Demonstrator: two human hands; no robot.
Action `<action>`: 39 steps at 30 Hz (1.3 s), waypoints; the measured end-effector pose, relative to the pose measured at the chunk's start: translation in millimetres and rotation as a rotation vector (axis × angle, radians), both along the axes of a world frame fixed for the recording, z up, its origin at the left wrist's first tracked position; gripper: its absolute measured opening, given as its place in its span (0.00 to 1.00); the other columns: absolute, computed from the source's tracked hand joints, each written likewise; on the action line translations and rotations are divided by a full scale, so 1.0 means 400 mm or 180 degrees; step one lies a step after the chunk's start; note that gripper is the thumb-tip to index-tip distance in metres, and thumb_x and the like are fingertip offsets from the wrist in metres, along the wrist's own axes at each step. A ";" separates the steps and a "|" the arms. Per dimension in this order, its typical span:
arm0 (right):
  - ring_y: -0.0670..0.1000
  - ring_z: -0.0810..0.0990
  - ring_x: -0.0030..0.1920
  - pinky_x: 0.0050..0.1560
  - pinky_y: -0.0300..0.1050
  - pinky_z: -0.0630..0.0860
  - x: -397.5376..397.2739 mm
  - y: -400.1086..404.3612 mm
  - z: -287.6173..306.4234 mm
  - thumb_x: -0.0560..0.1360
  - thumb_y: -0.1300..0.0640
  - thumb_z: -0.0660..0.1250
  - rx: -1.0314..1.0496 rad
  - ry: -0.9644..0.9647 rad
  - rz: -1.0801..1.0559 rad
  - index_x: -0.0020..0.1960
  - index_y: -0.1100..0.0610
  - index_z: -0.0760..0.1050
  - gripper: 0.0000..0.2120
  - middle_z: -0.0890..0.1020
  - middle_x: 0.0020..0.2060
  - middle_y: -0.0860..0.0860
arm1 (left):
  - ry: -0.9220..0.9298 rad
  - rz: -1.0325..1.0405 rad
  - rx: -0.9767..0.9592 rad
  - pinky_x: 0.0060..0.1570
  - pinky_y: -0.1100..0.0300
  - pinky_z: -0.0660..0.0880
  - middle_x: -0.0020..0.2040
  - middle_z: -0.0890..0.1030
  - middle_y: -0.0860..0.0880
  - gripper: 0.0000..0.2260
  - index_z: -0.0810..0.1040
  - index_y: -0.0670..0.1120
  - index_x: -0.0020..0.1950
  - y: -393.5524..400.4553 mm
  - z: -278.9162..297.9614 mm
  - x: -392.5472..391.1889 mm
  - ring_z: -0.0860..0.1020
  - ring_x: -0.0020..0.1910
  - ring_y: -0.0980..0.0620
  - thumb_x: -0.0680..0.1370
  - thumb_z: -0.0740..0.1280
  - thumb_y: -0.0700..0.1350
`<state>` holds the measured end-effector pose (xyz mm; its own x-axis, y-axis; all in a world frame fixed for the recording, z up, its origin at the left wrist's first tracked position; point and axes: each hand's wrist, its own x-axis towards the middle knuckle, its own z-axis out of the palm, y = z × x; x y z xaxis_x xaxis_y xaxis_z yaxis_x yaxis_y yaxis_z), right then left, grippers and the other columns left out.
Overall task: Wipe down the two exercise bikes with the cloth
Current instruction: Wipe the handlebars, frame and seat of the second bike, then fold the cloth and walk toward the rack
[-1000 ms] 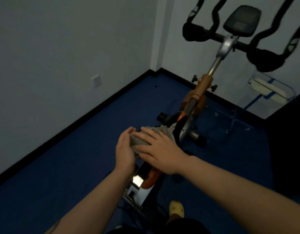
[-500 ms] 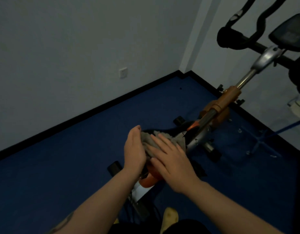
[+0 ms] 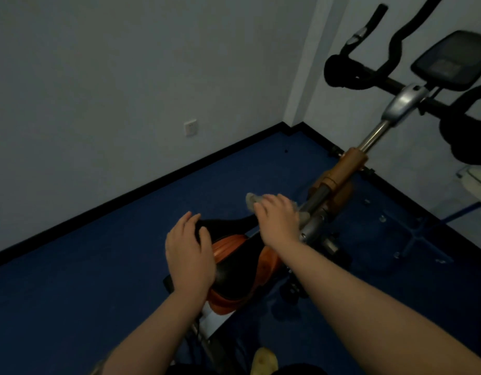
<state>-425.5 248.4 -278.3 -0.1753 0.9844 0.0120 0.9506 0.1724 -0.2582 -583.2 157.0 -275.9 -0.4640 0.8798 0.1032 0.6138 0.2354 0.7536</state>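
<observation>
Both hands have parted: right hand (image 3: 278, 220), fingers curled on the grey cloth (image 3: 252, 200), advanced to the saddle's (image 3: 234, 247) nose; left hand (image 3: 189, 253) rests spread behind, so wiping proceeds.

Most of the grey cloth (image 3: 252, 200) lies hidden under the right hand (image 3: 278, 215), so its grip cannot be made out. The saddle (image 3: 234, 262) is partly covered by the left hand (image 3: 189, 255). Beyond the right hand, the handlebars (image 3: 350, 74) and console (image 3: 450, 60) are cut off by the frame's edge.

Cloth (image 3: 251, 200) ahead of saddle (image 3: 234, 255) (handlebars (image 3: 369, 63) beyond)
</observation>
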 end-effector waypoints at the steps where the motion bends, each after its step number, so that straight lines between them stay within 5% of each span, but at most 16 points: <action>1: 0.51 0.62 0.73 0.73 0.54 0.53 -0.023 -0.033 0.001 0.83 0.49 0.51 0.0026 0.0116 0.0032 0.60 0.50 0.76 0.17 0.72 0.68 0.44 | 0.0081 -0.0012 -0.0018 0.73 0.47 0.59 0.71 0.70 0.48 0.16 0.73 0.45 0.68 0.000 0.002 0.001 0.65 0.70 0.51 0.82 0.58 0.45; 6: 0.41 0.47 0.76 0.74 0.50 0.38 -0.071 -0.157 0.022 0.83 0.45 0.48 -0.0443 0.1069 0.0721 0.74 0.43 0.63 0.20 0.57 0.75 0.38 | 0.0313 -0.0769 0.0300 0.72 0.45 0.59 0.67 0.74 0.49 0.19 0.72 0.47 0.69 -0.003 0.030 -0.009 0.70 0.68 0.51 0.79 0.61 0.36; 9: 0.46 0.70 0.68 0.71 0.46 0.62 -0.046 -0.134 0.095 0.84 0.52 0.53 -0.1492 0.2775 0.0284 0.66 0.54 0.74 0.16 0.75 0.67 0.51 | 0.0043 -0.1666 0.0512 0.71 0.52 0.63 0.62 0.77 0.54 0.25 0.68 0.51 0.71 -0.001 0.058 -0.023 0.74 0.62 0.55 0.76 0.65 0.34; 12: 0.48 0.82 0.54 0.56 0.39 0.77 -0.027 -0.141 0.158 0.82 0.53 0.57 -0.1884 0.3971 -0.0277 0.59 0.54 0.77 0.12 0.82 0.56 0.53 | -0.0545 -0.1988 0.0301 0.54 0.64 0.73 0.54 0.79 0.57 0.25 0.68 0.53 0.70 0.045 0.107 -0.057 0.77 0.54 0.60 0.76 0.70 0.39; 15: 0.50 0.79 0.59 0.62 0.45 0.74 -0.038 -0.181 0.163 0.82 0.49 0.58 -0.1510 0.3684 -0.0462 0.61 0.51 0.77 0.14 0.79 0.59 0.53 | -0.0449 -0.2578 0.0068 0.44 0.76 0.70 0.47 0.79 0.61 0.15 0.76 0.55 0.55 0.092 0.146 -0.089 0.77 0.48 0.67 0.74 0.72 0.40; 18: 0.45 0.78 0.54 0.56 0.39 0.73 -0.047 -0.239 0.170 0.82 0.47 0.57 -0.0909 0.3306 -0.0688 0.53 0.42 0.78 0.11 0.79 0.54 0.49 | -0.0459 -0.3012 -0.0052 0.39 0.77 0.68 0.42 0.80 0.59 0.11 0.76 0.57 0.44 0.111 0.166 -0.099 0.76 0.41 0.69 0.73 0.73 0.42; 23: 0.48 0.81 0.47 0.48 0.42 0.76 -0.034 -0.368 0.158 0.82 0.51 0.58 -0.0322 0.2831 -0.1094 0.49 0.54 0.80 0.13 0.83 0.46 0.52 | -0.0421 -0.3642 -0.0177 0.43 0.74 0.70 0.46 0.80 0.55 0.05 0.80 0.51 0.49 0.064 0.160 -0.068 0.77 0.46 0.61 0.75 0.71 0.43; 30: 0.39 0.75 0.44 0.44 0.33 0.71 0.030 -0.545 0.159 0.79 0.52 0.64 0.0375 0.2107 -0.1639 0.50 0.47 0.80 0.06 0.76 0.42 0.42 | -0.0471 -0.3982 -0.0134 0.51 0.52 0.76 0.47 0.81 0.47 0.04 0.81 0.44 0.49 -0.013 0.200 0.014 0.79 0.48 0.51 0.77 0.68 0.43; 35: 0.40 0.78 0.46 0.47 0.41 0.76 0.120 -0.678 0.177 0.75 0.44 0.67 0.0291 0.2211 -0.1774 0.44 0.38 0.79 0.03 0.81 0.44 0.40 | -0.0236 -0.3958 0.0107 0.45 0.58 0.73 0.44 0.80 0.49 0.03 0.79 0.47 0.46 -0.063 0.205 0.088 0.77 0.44 0.56 0.78 0.67 0.44; 39: 0.46 0.80 0.44 0.47 0.50 0.80 0.215 -0.786 0.210 0.69 0.43 0.72 0.0322 0.2194 -0.1809 0.41 0.43 0.82 0.05 0.82 0.40 0.44 | -0.0331 -0.3632 -0.0002 0.42 0.61 0.72 0.41 0.80 0.51 0.05 0.77 0.50 0.44 -0.119 0.194 0.150 0.78 0.43 0.55 0.79 0.66 0.43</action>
<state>-339.3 -66.1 -194.5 0.4162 0.9089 0.0255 0.5391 -0.2240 -0.8119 -523.1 109.4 -198.2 0.5983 0.7936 0.1104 0.4045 -0.4182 0.8133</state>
